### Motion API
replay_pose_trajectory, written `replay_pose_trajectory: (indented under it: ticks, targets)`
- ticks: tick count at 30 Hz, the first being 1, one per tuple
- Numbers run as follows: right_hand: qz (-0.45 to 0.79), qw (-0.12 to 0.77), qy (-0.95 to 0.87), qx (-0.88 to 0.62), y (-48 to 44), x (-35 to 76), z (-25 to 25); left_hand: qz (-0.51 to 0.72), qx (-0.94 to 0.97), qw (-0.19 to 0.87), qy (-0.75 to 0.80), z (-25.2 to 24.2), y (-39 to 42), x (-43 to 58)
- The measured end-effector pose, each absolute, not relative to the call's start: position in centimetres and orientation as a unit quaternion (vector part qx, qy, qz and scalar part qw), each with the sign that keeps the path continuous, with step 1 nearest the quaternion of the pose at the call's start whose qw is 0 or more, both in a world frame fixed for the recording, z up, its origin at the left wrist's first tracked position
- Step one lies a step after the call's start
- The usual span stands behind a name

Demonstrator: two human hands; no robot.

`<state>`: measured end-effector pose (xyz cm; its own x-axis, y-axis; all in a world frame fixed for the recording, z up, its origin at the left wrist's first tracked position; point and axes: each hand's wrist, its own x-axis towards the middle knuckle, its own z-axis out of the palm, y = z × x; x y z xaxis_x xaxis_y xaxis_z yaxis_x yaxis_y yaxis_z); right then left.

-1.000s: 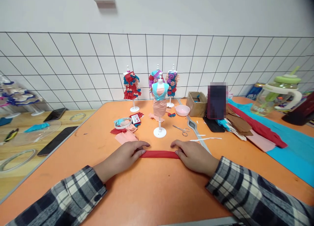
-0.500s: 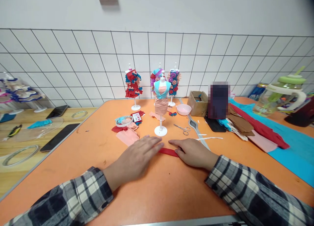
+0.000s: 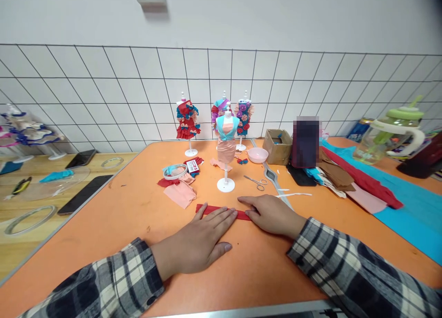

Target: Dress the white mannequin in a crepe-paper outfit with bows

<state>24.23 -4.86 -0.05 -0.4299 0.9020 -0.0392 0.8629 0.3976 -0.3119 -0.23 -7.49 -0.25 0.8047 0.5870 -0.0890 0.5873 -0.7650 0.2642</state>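
A folded red strip of cloth (image 3: 210,209) lies flat on the orange table (image 3: 120,216) in front of me. My left hand (image 3: 200,239) rests palm down with fingers stretched out, fingertips on the strip's middle. My right hand (image 3: 271,214) lies on the strip's right end, fingers flat and extended. Just behind the strip stands a small white mannequin (image 3: 226,145) in a blue and pink dress.
Two more dressed mannequins (image 3: 186,122) stand at the back by the wire grid wall. Scissors (image 3: 255,182), a pink bowl (image 3: 257,155), a tape roll (image 3: 175,171), pink cloth scraps (image 3: 180,193), a cardboard box (image 3: 276,146) and piled fabrics (image 3: 362,179) lie around. Phones (image 3: 83,194) sit left.
My left hand drew back toward me and spread flat, uncovering the left end of the red strip. My right hand stayed on the right end.
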Motion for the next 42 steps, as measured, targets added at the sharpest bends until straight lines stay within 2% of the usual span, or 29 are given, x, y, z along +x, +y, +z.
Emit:
replay_pose_trajectory:
  ticks: [12,19,21,25,28,42]
  targets:
    - [0.185,0.120,-0.783,-0.582,-4.3,27.4,0.1,-0.028,0.929,0.142,0.340,0.0,-7.7,0.0]
    - [0.130,0.176,-0.770,-0.599,-5.4,27.1,0.7,-0.020,0.931,0.137,0.337,-0.1,-7.7,0.0]
    - [0.098,0.167,-0.774,-0.603,-6.1,26.4,0.8,-0.020,0.931,0.140,0.338,-0.1,-7.7,0.0]
    - [0.019,0.077,-0.802,-0.592,-6.6,25.3,-0.2,-0.024,0.928,0.146,0.341,0.0,-7.7,0.1]
    - [0.003,0.047,-0.809,-0.586,-6.2,25.3,-0.8,-0.030,0.926,0.146,0.346,0.1,-7.7,0.1]
    - [0.083,0.099,-0.791,-0.598,-4.8,25.5,-0.5,-0.020,0.914,0.159,0.372,1.4,-8.2,0.6]
